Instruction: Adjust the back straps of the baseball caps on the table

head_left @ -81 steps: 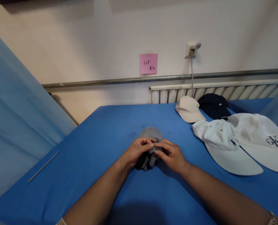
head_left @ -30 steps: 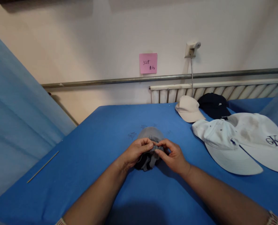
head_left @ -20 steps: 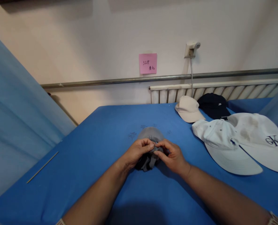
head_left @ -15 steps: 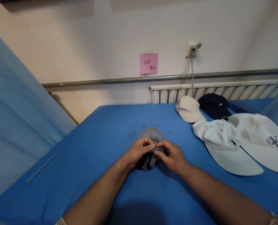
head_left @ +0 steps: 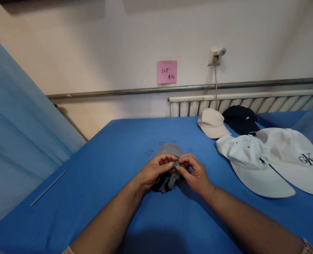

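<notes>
A grey cap (head_left: 169,149) lies on the blue-covered table in front of me, its dark inside and a grey strap (head_left: 172,180) facing my side. My left hand (head_left: 158,169) pinches the cap's back edge between thumb and fingers. From the right, my right hand (head_left: 195,173) pinches the same edge close beside it, thumb below and fingers above. Between the fingertips shows a short grey piece of the band. The fingers cover much of the cap, so the detail there is hard to make out.
To the right lie a cream cap (head_left: 212,123), a navy cap (head_left: 239,120) and two white caps, one with a small horse logo (head_left: 249,155) and one with letters (head_left: 288,151). A thin stick (head_left: 48,188) rests at left, near a blue curtain (head_left: 21,134). A radiator (head_left: 241,100) stands behind.
Both hands stay at the cap. The right fingers have shifted their pinch slightly, and more of the grey band shows between the fingertips.
</notes>
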Motion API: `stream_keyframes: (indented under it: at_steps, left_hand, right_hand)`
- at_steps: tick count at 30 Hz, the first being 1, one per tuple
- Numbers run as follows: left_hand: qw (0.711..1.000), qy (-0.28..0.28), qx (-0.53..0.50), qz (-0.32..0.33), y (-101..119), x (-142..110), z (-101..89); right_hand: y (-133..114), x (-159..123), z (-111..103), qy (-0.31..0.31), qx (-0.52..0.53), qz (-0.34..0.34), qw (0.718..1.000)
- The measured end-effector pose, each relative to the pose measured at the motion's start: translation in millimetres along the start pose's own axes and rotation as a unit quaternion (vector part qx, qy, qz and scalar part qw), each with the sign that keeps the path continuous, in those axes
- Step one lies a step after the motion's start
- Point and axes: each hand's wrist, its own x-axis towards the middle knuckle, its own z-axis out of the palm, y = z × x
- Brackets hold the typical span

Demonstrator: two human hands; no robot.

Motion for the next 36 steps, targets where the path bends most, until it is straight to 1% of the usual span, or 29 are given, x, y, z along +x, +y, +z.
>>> stream_keyframes:
  at_steps: [6, 9, 14, 28, 33, 36]
  left_hand:
    - [1.0, 0.004, 0.0, 0.007, -2.2, 1.6, 0.2]
    - [1.0, 0.006, -0.011, -0.003, -2.8, 1.5, 0.0]
    - [0.999, -0.018, -0.028, -0.001, -3.4, 1.7, -1.3]
    - [0.999, 0.014, -0.034, 0.017, -1.4, 0.2, 7.2]
    - [0.999, -0.005, -0.04, 0.005, -1.4, -0.2, 6.0]
    - [0.999, -0.003, -0.037, 0.007, -1.8, 0.3, 4.9]
  right_hand:
    - [0.0, 2.1, -2.4, -0.02, 0.013, -0.03, 0.999]
    - [-0.1, 2.0, -3.6, -0.028, 0.003, -0.039, 0.999]
    - [-0.4, 1.3, -3.9, -0.034, -0.024, -0.045, 0.998]
    - [-0.6, -0.6, -3.1, -0.011, -0.073, -0.056, 0.996]
    - [3.1, -0.5, -5.3, 0.01, -0.073, -0.043, 0.996]
    - [4.3, -0.7, -4.5, 0.012, -0.055, -0.029, 0.998]
